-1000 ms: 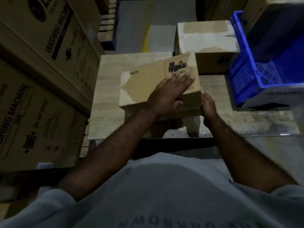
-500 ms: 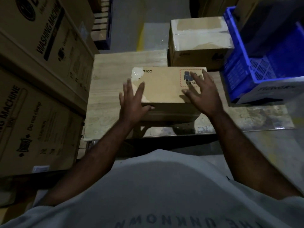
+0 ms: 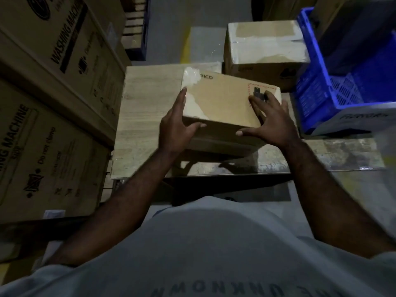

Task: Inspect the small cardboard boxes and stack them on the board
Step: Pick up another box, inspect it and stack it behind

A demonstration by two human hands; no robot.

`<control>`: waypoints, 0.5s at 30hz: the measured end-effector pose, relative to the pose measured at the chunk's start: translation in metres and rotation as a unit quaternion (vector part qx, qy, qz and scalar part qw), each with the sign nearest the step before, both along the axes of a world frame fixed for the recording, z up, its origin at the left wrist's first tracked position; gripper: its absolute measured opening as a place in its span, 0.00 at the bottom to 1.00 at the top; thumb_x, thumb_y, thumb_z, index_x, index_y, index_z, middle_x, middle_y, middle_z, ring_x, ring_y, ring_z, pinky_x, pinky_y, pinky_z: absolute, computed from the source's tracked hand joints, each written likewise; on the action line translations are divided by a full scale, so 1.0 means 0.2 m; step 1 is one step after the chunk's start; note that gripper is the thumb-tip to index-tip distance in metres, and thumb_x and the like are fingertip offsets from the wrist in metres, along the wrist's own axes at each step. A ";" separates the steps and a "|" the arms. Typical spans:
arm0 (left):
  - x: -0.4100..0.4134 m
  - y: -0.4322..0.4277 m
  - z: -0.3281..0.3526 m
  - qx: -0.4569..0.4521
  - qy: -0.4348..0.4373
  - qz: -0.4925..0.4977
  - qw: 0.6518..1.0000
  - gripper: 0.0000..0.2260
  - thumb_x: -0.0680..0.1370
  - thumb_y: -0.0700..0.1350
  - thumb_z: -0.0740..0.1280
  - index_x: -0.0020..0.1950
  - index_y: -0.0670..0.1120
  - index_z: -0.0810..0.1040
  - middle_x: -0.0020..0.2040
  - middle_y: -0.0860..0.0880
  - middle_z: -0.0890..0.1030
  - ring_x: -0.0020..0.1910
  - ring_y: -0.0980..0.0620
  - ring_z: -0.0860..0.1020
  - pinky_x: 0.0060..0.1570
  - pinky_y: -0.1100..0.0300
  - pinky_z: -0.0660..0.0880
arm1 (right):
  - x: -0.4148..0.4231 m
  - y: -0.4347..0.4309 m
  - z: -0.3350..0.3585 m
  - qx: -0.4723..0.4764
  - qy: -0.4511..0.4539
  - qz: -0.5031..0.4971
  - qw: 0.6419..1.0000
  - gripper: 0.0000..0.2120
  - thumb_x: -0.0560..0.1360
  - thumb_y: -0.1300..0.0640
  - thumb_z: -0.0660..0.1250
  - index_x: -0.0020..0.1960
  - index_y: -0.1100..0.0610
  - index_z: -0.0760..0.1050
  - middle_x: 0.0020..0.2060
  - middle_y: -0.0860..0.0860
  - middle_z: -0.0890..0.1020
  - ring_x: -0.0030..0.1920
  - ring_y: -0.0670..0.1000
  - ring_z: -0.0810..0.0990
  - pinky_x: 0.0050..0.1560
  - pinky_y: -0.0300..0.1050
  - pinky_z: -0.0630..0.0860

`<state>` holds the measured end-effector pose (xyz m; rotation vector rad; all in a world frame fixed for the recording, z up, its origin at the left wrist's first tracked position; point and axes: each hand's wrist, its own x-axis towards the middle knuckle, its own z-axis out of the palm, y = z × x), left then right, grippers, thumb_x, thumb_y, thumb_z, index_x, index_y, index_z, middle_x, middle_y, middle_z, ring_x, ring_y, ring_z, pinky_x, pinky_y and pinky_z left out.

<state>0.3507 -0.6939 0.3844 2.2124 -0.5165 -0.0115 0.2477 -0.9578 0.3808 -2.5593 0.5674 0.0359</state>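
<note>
A small brown cardboard box point(image 3: 222, 99) with torn white tape at its far left corner is tilted over the pale wooden board point(image 3: 147, 116); its shadow falls on the board below. My left hand point(image 3: 175, 127) grips its left near corner, fingers along the side and thumb on the front face. My right hand point(image 3: 272, 123) holds the right near corner, fingers spread on top over a black printed mark, thumb on the front edge. A second taped box point(image 3: 263, 46) stands at the board's far right.
Large washing machine cartons point(image 3: 53, 82) wall off the left side. A blue plastic crate point(image 3: 334, 82) rests on a white carton point(image 3: 353, 121) at the right. Grey floor with a yellow line lies beyond the board.
The box went from tilted under my left palm to flat on the board, and is now turned and tilted. Both hands moved from its top to its near corners.
</note>
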 end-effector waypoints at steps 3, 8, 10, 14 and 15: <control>0.02 -0.03 0.15 -0.010 -0.110 -0.013 0.994 0.45 0.68 0.49 0.82 0.81 0.47 0.64 0.72 0.43 0.76 0.71 0.47 0.75 0.69 0.55 0.73 | 0.01 0.00 -0.06 0.113 -0.079 -0.022 0.990 0.59 0.58 0.32 0.82 0.83 0.42 0.60 0.83 0.50 0.56 0.81 0.56 0.56 0.78 0.59 0.61; 0.02 -0.14 0.31 0.097 -0.249 -0.139 0.954 0.32 0.73 0.47 0.78 0.76 0.47 0.72 0.75 0.40 0.73 0.73 0.38 0.73 0.71 0.41 0.71 | 0.02 0.08 -0.21 0.390 -0.119 -0.033 0.912 0.58 0.61 0.55 0.85 0.84 0.46 0.58 0.79 0.42 0.64 0.74 0.46 0.69 0.64 0.36 0.77; -0.02 -0.21 0.29 0.158 -0.240 -0.228 0.930 0.29 0.76 0.43 0.74 0.76 0.46 0.71 0.75 0.39 0.73 0.73 0.36 0.72 0.70 0.40 0.71 | 0.01 0.14 -0.27 0.429 -0.099 -0.037 0.897 0.61 0.58 0.55 0.86 0.84 0.49 0.58 0.77 0.42 0.65 0.73 0.46 0.70 0.61 0.34 0.77; -0.14 -0.30 0.16 0.240 -0.242 -0.361 0.868 0.31 0.76 0.42 0.73 0.77 0.41 0.69 0.77 0.38 0.69 0.77 0.36 0.66 0.73 0.42 0.65 | -0.02 0.14 -0.33 0.442 -0.076 -0.014 0.894 0.57 0.60 0.59 0.86 0.82 0.54 0.59 0.71 0.52 0.77 0.69 0.54 0.79 0.63 0.57 0.81; -0.15 -0.30 0.14 0.236 -0.243 -0.358 0.870 0.31 0.76 0.43 0.74 0.77 0.42 0.69 0.78 0.40 0.68 0.78 0.37 0.65 0.74 0.43 0.63 | -0.03 0.13 -0.32 0.435 -0.078 -0.014 0.897 0.58 0.61 0.60 0.85 0.83 0.51 0.57 0.74 0.52 0.74 0.71 0.55 0.77 0.65 0.59 0.80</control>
